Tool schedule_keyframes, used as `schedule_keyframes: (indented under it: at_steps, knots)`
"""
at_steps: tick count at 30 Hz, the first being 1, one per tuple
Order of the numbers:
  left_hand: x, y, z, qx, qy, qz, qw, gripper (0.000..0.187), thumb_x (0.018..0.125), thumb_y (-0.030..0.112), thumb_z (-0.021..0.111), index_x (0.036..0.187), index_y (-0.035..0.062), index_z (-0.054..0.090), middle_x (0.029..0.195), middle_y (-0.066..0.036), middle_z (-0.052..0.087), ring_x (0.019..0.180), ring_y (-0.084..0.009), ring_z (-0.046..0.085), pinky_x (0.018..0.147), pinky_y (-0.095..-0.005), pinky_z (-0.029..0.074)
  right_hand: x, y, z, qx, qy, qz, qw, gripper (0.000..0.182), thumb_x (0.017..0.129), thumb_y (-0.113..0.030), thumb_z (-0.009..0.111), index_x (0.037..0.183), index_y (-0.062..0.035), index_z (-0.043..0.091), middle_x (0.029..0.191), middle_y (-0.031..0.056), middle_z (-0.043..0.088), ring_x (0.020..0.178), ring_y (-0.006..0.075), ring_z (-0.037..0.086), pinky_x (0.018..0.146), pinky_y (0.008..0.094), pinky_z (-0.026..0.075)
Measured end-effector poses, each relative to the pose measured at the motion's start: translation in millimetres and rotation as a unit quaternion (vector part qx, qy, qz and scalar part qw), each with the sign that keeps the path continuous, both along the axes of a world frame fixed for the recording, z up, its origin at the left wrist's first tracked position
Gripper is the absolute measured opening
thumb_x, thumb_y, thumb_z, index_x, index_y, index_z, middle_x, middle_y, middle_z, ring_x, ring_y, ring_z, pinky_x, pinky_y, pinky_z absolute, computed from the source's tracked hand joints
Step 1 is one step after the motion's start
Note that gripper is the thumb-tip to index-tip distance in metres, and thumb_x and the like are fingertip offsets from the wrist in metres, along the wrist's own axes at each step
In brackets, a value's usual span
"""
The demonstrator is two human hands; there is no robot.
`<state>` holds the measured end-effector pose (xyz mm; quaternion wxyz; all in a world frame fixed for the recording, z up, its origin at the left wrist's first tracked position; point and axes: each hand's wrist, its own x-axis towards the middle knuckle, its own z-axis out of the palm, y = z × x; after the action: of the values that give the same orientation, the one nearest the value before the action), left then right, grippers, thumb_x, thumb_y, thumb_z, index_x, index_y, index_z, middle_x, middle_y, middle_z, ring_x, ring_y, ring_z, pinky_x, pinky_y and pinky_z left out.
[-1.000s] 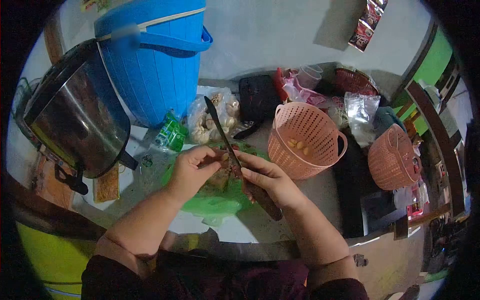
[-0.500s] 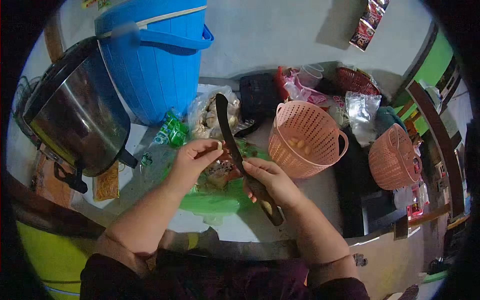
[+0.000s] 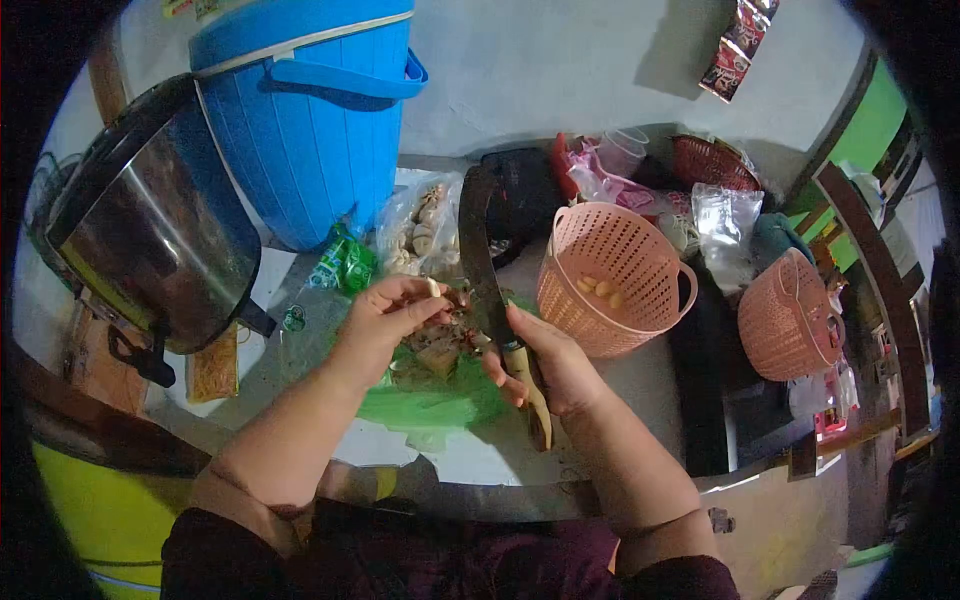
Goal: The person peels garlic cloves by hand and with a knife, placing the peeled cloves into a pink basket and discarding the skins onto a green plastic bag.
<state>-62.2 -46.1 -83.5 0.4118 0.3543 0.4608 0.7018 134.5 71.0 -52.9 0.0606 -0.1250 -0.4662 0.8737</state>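
I see a small pale garlic clove (image 3: 434, 288) pinched at the fingertips of my left hand (image 3: 385, 325), held above a heap of peelings (image 3: 440, 350) on a green plastic sheet (image 3: 430, 405) near the worktop's front edge. My right hand (image 3: 545, 360) is closed around the handle of a long dark knife (image 3: 480, 250), blade pointing away toward the back edge. Just right of it stands a pink basket (image 3: 612, 275) holding peeled cloves. A blue bucket (image 3: 305, 120) stands at the back left.

Knife (image 3: 487, 262) handle mostly hidden inside the right hand (image 3: 545, 362); bagged contents (image 3: 422, 232) indistinct.
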Motion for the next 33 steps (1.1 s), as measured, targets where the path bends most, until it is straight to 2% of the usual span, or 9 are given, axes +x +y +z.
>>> schedule_keyframes:
  at_steps: [6,9,10,13,19,22,25,28,33]
  knots:
    - [0,0,0,-0.001,-0.007,-0.016,1.000,0.015,0.088,0.004,0.062,0.103,0.0029,0.063,0.101,-0.008,0.067,0.091,-0.0190,0.066,0.082,-0.0319,0.053,1,-1,5,0.013,-0.008,0.005,1.000,0.050,0.102,-0.041,0.031,0.136,-0.0061,0.043,0.072,0.0062,0.057,0.046,0.0098,0.048,0.043,0.0224,0.042]
    - [2,-2,4,0.024,-0.016,-0.019,0.999,0.016,0.088,0.005,0.063,0.104,0.0041,0.063,0.102,-0.008,0.067,0.093,-0.0199,0.066,0.084,-0.0339,0.052,1,-4,8,0.020,0.006,0.012,1.000,0.050,0.102,-0.041,0.031,0.134,-0.0050,0.044,0.072,0.0062,0.057,0.045,0.0096,0.047,0.043,0.0219,0.041]
    - [2,-2,0,0.012,0.027,0.024,0.999,0.015,0.089,0.007,0.063,0.104,0.0050,0.063,0.106,-0.010,0.067,0.094,-0.0203,0.065,0.086,-0.0359,0.052,1,-4,10,0.028,0.009,0.011,1.000,0.050,0.102,-0.041,0.031,0.133,-0.0046,0.045,0.073,0.0067,0.058,0.045,0.0094,0.047,0.043,0.0218,0.041]
    - [8,-6,11,0.064,0.009,-0.025,0.998,0.014,0.090,0.010,0.061,0.104,0.0057,0.063,0.110,-0.012,0.066,0.095,-0.0206,0.065,0.087,-0.0365,0.051,0,-2,5,0.018,0.009,0.007,1.000,0.049,0.102,-0.042,0.031,0.131,-0.0048,0.047,0.073,0.0069,0.059,0.045,0.0093,0.047,0.042,0.0220,0.040]
    - [5,-7,7,0.067,0.032,-0.020,0.997,0.013,0.091,0.011,0.060,0.102,0.0051,0.063,0.117,-0.014,0.063,0.105,-0.0227,0.061,0.094,-0.0392,0.047,1,-3,5,0.020,-0.001,0.005,1.000,0.049,0.102,-0.042,0.031,0.127,-0.0050,0.049,0.071,0.0058,0.059,0.044,0.0088,0.046,0.042,0.0214,0.039]
    - [3,-6,4,0.071,-0.036,-0.059,0.995,0.012,0.090,0.011,0.061,0.100,0.0048,0.063,0.117,-0.014,0.063,0.109,-0.0236,0.060,0.097,-0.0410,0.044,2,-2,7,0.008,-0.007,0.029,1.000,0.050,0.102,-0.043,0.030,0.126,-0.0044,0.050,0.071,0.0059,0.059,0.043,0.0085,0.046,0.042,0.0214,0.040]
    - [5,-7,4,0.078,-0.076,-0.074,0.991,0.012,0.089,0.011,0.065,0.100,0.0054,0.066,0.110,-0.013,0.066,0.104,-0.0206,0.062,0.096,-0.0360,0.045,1,-2,7,0.018,-0.027,0.031,0.999,0.051,0.102,-0.044,0.030,0.126,-0.0036,0.050,0.071,0.0061,0.059,0.044,0.0082,0.047,0.042,0.0212,0.041]
    - [5,-9,8,0.069,-0.093,-0.105,0.988,0.013,0.089,0.012,0.065,0.099,0.0057,0.066,0.110,-0.012,0.067,0.104,-0.0215,0.062,0.095,-0.0364,0.045,1,-7,10,0.024,-0.037,0.011,0.999,0.058,0.102,-0.045,0.030,0.125,0.0041,0.051,0.067,0.0068,0.055,0.041,0.0076,0.043,0.041,0.0209,0.040]
    - [1,-9,5,0.059,-0.118,-0.108,0.985,0.012,0.089,0.013,0.065,0.099,0.0065,0.066,0.108,-0.012,0.067,0.102,-0.0220,0.063,0.094,-0.0362,0.046,0,-5,9,0.037,-0.051,0.021,0.998,0.059,0.101,-0.046,0.029,0.125,0.0025,0.052,0.068,0.0058,0.055,0.041,0.0073,0.042,0.041,0.0208,0.040]
